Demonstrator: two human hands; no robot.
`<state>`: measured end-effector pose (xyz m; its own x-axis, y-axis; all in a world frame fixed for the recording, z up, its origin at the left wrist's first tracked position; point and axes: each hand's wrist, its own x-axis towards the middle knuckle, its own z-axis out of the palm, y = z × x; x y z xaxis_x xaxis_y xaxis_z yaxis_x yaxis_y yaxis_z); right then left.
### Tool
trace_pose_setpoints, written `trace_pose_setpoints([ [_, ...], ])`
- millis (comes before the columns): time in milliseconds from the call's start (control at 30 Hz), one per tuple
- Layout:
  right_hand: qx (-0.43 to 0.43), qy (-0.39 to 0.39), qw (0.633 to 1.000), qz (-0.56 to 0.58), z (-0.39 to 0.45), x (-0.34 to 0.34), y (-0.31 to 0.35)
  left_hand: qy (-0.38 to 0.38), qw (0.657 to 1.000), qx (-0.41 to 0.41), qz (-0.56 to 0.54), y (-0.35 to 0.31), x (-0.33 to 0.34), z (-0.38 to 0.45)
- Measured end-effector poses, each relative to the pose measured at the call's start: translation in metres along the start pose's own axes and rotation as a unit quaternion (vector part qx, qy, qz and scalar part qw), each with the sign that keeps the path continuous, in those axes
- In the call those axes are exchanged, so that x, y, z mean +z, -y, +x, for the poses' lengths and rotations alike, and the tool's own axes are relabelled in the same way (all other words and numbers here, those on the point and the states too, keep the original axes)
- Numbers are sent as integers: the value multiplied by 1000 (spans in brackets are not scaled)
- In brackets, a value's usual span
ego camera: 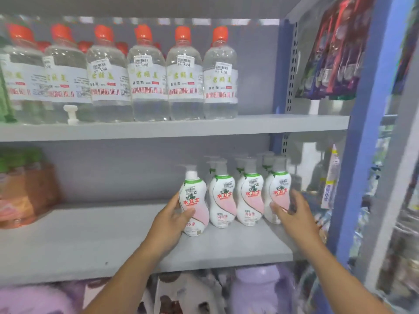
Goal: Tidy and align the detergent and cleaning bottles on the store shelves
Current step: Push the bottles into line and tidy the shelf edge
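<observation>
Head view: a grey middle shelf (90,241) carries a row of four white pump bottles with pink and green labels, standing upright side by side toward its right end, long axes vertical, labels facing out. More bottles of the same kind stand behind them. The leftmost pump bottle (193,200) stands a little forward of the row, its pump spout pointing left. The left hand (173,215) grips this bottle from its left side, thumb curled across the pink lower label and fingers behind. The rightmost pump bottle (277,191) stands at the shelf's right end; the right hand (292,209) holds it from the right, thumb on the front and fingers wrapped around the far side. The two bottles between them stand untouched. On the upper shelf (158,129) a row of clear bottles with orange caps (147,75) stands upright, price stickers facing forward. Purple containers (258,291) sit below, blurred.
</observation>
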<state>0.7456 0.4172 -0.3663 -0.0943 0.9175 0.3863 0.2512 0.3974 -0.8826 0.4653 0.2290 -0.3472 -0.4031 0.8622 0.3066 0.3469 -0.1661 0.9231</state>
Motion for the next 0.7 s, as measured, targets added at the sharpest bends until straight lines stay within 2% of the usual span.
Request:
trace_pose_setpoints([
  [200,-7,-14,1000,21,4,1,-1,-69,996,-17,55,6,21,1],
  [367,-23,-20,999,10,3,1,-3,-80,994,-28,72,7,23,5],
  [533,-4,-33,999,-21,-6,-3,7,-68,994,-43,75,6,21,4],
  [633,-69,-105,992,-22,-40,3,26,-122,988,-56,81,3,10,-12],
  [700,-101,-86,990,44,-72,22,49,-169,981,-50,86,0,-9,-33],
])
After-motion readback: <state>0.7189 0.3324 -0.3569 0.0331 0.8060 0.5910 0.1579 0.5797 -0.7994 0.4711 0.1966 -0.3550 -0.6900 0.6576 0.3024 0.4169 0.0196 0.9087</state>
